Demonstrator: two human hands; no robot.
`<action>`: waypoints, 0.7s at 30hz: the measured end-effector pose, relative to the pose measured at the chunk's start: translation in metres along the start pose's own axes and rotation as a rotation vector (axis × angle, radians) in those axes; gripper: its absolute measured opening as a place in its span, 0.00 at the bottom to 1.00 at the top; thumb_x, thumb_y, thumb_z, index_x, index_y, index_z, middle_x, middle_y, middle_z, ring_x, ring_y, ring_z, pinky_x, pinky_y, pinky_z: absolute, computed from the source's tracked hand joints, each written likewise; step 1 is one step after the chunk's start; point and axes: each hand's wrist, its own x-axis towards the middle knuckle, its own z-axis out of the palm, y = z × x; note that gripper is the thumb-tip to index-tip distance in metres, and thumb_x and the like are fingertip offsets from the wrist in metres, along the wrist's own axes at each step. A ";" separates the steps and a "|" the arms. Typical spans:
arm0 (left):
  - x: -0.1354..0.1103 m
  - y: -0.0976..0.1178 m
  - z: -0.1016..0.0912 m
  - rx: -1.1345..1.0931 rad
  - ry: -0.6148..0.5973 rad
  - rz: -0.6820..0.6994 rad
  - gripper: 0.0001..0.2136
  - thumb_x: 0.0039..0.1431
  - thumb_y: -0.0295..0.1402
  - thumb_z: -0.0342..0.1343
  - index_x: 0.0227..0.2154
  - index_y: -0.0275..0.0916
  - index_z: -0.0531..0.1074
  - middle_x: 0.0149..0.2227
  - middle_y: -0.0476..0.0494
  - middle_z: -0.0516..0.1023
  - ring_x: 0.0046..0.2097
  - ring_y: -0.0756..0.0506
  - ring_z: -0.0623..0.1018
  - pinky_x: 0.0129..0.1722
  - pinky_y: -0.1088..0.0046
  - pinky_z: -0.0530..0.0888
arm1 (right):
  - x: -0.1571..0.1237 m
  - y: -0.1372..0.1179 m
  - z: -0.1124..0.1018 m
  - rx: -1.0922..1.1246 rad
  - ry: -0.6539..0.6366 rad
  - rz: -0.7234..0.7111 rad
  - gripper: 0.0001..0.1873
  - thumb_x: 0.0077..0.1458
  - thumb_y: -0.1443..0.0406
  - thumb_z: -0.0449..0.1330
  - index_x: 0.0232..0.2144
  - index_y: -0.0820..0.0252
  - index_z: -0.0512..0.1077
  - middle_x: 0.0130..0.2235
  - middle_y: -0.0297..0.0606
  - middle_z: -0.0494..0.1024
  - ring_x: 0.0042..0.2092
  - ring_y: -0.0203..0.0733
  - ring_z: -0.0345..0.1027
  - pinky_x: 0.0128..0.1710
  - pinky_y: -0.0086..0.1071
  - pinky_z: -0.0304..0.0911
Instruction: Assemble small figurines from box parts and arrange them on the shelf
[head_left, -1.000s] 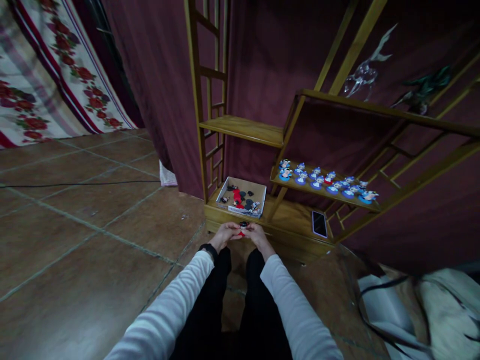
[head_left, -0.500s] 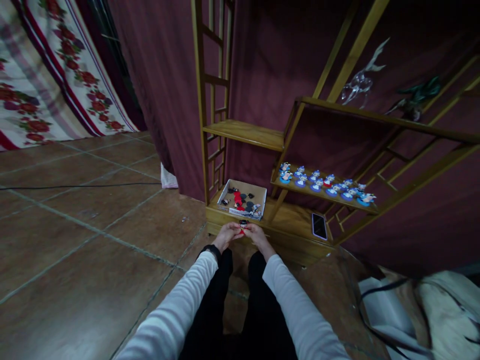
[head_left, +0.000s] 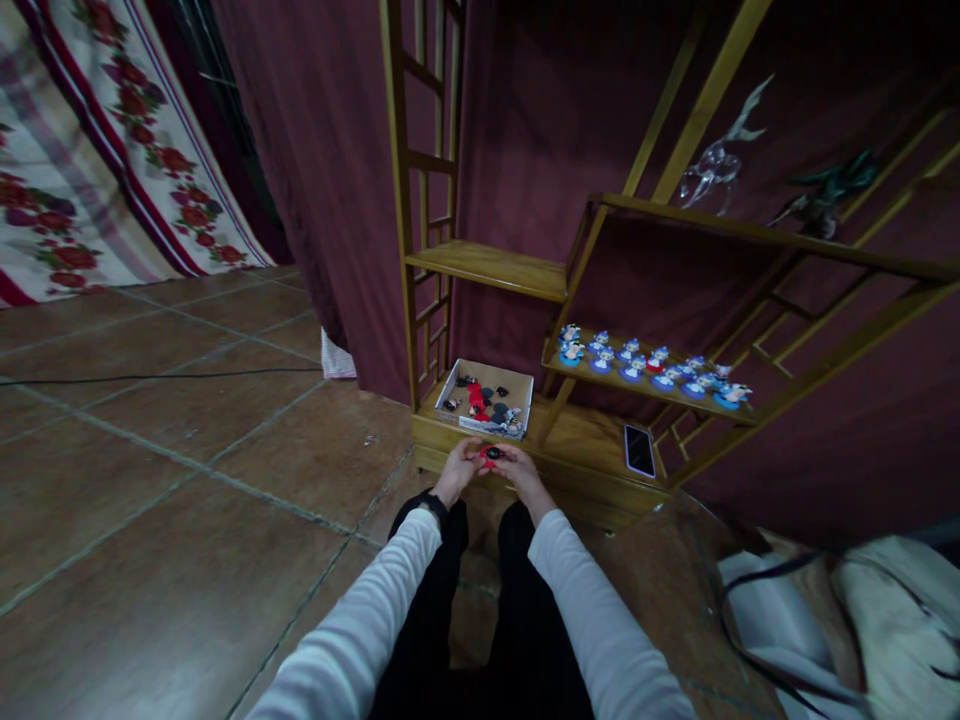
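Between my two hands is a small red and black figurine (head_left: pixel 491 454), its dark top turned up toward me. My left hand (head_left: pixel 460 471) pinches it from the left, and my right hand (head_left: pixel 520 469) grips it from the right. Fingers cover part of its red base. Just beyond my hands, on the low shelf, sits a shallow cardboard box (head_left: pixel 459 417) holding several red, black and grey figurine pieces (head_left: pixel 478 399).
Several blue and white figurines (head_left: pixel 631 368) stand in rows on a wooden shelf (head_left: pixel 559 360) at right. Below them lies a phone (head_left: pixel 639 450). A glass figure (head_left: pixel 716 170) and a dark green ornament (head_left: pixel 832 190) stand higher up. A pale bag (head_left: pixel 892 600) rests at lower right.
The figurine has tipped in my hands: its front faced me before, and now its rounded black top shows. Both hands stay close to the same spot before the box.
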 end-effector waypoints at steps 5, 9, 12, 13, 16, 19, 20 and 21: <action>0.004 0.001 -0.004 0.004 -0.040 -0.091 0.08 0.46 0.26 0.59 0.31 0.33 0.70 0.28 0.43 0.76 0.28 0.50 0.76 0.32 0.73 0.75 | 0.002 -0.003 -0.001 -0.032 0.034 -0.017 0.20 0.28 0.65 0.66 0.30 0.58 0.71 0.32 0.35 0.76 0.35 0.41 0.70 0.35 0.35 0.65; 0.006 0.001 -0.008 -0.016 -0.051 -0.117 0.07 0.45 0.25 0.60 0.30 0.32 0.71 0.27 0.42 0.76 0.28 0.50 0.77 0.33 0.73 0.75 | 0.002 -0.004 -0.001 -0.031 0.019 -0.005 0.19 0.28 0.65 0.66 0.29 0.59 0.72 0.31 0.35 0.76 0.33 0.40 0.70 0.33 0.33 0.65; 0.006 0.000 -0.009 -0.048 -0.029 -0.151 0.05 0.45 0.23 0.60 0.28 0.31 0.70 0.26 0.43 0.76 0.28 0.49 0.77 0.32 0.74 0.75 | 0.002 -0.003 -0.001 -0.037 -0.016 -0.003 0.18 0.30 0.63 0.66 0.30 0.59 0.72 0.30 0.35 0.76 0.30 0.37 0.69 0.31 0.31 0.65; 0.007 0.000 -0.010 -0.062 -0.019 -0.168 0.05 0.45 0.23 0.60 0.27 0.32 0.70 0.26 0.43 0.76 0.28 0.49 0.77 0.31 0.74 0.76 | 0.002 -0.002 -0.001 -0.038 -0.030 0.004 0.18 0.31 0.62 0.66 0.30 0.59 0.72 0.30 0.35 0.76 0.30 0.37 0.69 0.31 0.30 0.65; 0.008 0.001 -0.011 -0.102 0.009 -0.217 0.05 0.45 0.22 0.60 0.24 0.32 0.69 0.25 0.43 0.76 0.27 0.49 0.77 0.30 0.74 0.76 | 0.002 -0.001 0.000 -0.035 -0.060 0.039 0.17 0.32 0.61 0.66 0.30 0.59 0.72 0.30 0.34 0.76 0.29 0.35 0.69 0.30 0.29 0.64; 0.010 0.001 -0.012 -0.125 0.027 -0.240 0.06 0.44 0.22 0.61 0.23 0.32 0.68 0.24 0.43 0.76 0.27 0.49 0.77 0.31 0.74 0.76 | 0.003 -0.001 0.001 -0.035 -0.068 0.061 0.17 0.32 0.61 0.66 0.30 0.59 0.72 0.30 0.35 0.76 0.29 0.35 0.70 0.30 0.28 0.64; 0.010 0.001 -0.012 -0.128 0.028 -0.243 0.06 0.44 0.21 0.61 0.23 0.31 0.68 0.24 0.43 0.76 0.27 0.49 0.77 0.31 0.74 0.76 | 0.004 -0.001 0.001 -0.035 -0.069 0.064 0.18 0.32 0.62 0.66 0.30 0.59 0.72 0.30 0.35 0.76 0.29 0.35 0.70 0.30 0.28 0.64; 0.010 0.001 -0.012 -0.130 0.032 -0.244 0.06 0.44 0.21 0.60 0.23 0.32 0.68 0.23 0.44 0.75 0.27 0.49 0.77 0.31 0.74 0.76 | 0.004 0.000 0.001 -0.035 -0.072 0.065 0.18 0.31 0.62 0.66 0.31 0.59 0.72 0.30 0.35 0.76 0.29 0.36 0.70 0.30 0.28 0.64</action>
